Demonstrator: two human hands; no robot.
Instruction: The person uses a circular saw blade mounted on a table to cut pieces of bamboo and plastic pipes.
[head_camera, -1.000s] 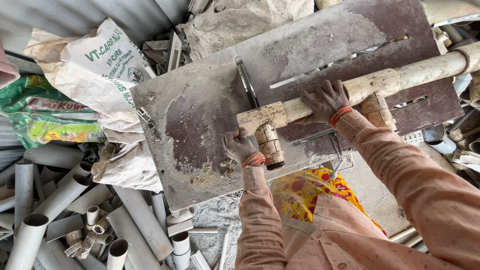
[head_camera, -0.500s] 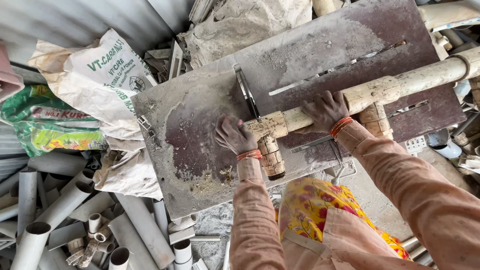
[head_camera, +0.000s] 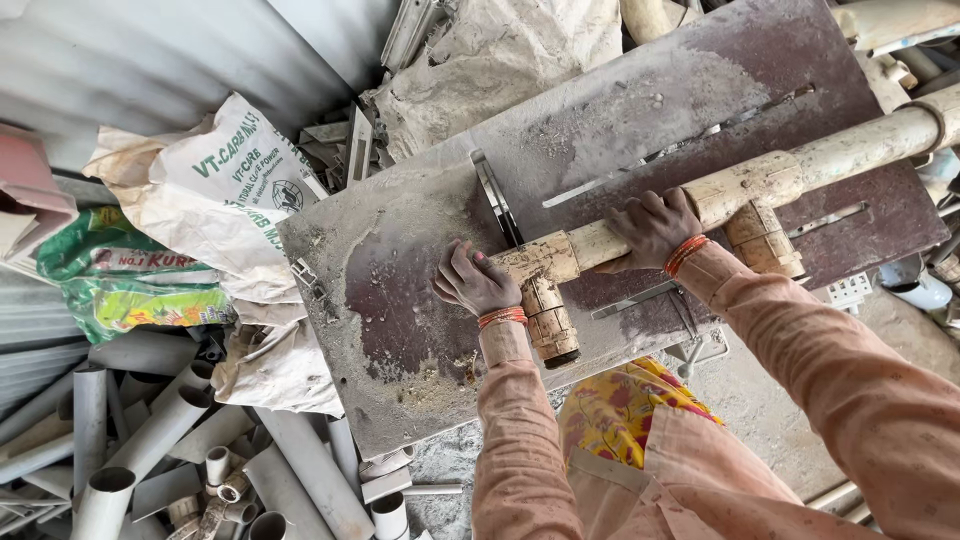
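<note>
A long dirty beige pipe (head_camera: 780, 175) with branch fittings lies across a dusty metal saw table (head_camera: 400, 290). Its left end, a tee fitting (head_camera: 545, 300), sits right against the round saw blade (head_camera: 495, 195) that stands up through a slot. My left hand (head_camera: 475, 282) grips the left end of the fitting, close beside the blade. My right hand (head_camera: 650, 228) is clamped over the pipe a little to the right of the fitting. Both wrists carry orange threads and both arms wear peach sleeves.
Cut grey pipe pieces (head_camera: 150, 440) lie heaped on the floor at lower left. White and green sacks (head_camera: 200, 200) lean by the corrugated wall behind the table's left edge. More pipes and fittings (head_camera: 930, 270) crowd the right side. Sawdust covers the table.
My left hand has slid up from the hanging branch to the fitting's end by the blade. The pipe has shifted left toward the blade, my right hand moving with it.
</note>
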